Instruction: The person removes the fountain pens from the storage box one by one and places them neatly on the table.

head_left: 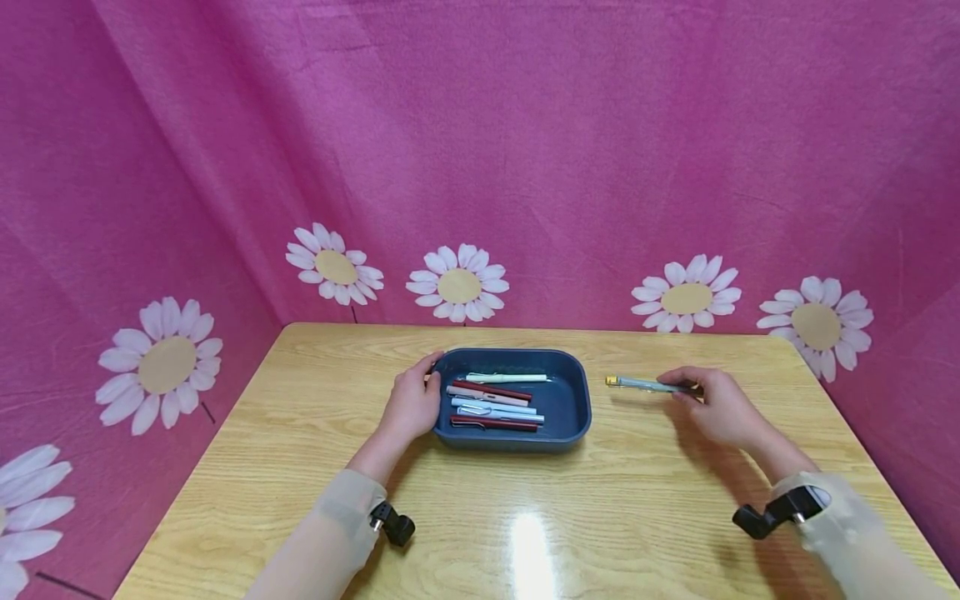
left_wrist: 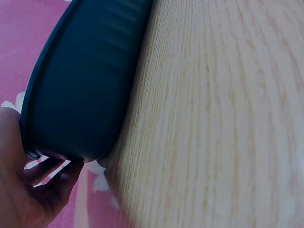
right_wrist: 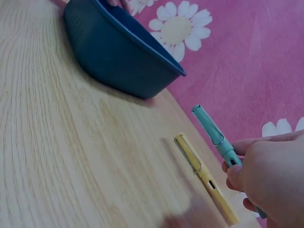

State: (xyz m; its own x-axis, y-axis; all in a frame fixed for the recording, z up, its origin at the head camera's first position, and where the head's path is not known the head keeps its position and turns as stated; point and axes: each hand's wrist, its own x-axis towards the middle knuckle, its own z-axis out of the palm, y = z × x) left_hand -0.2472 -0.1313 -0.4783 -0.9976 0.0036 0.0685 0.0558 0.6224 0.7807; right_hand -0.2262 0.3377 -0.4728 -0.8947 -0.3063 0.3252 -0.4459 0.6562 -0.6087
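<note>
My left hand (head_left: 413, 402) grips the left end of a dark blue plastic bin (head_left: 510, 444), thumb over the rim and fingers against its outside. In the left wrist view, the fingertips (left_wrist: 71, 173) press at the bin's end wall. To the right of the bin, my right hand (head_left: 718, 406) pinches a mint green pen (right_wrist: 209, 127) with a wire clip. A yellow pen (right_wrist: 191, 156) lies on the table just below it; in the head view the green pen overlaps most of the yellow one.
Inside the bin lie several pens: a pale mint pen (head_left: 517, 378) at the back, a pink pen (head_left: 506, 400), light blue ones and dark red ones (head_left: 502, 424). The wooden table (head_left: 480, 500) backs onto a pink curtain (head_left: 570, 167) with daisies.
</note>
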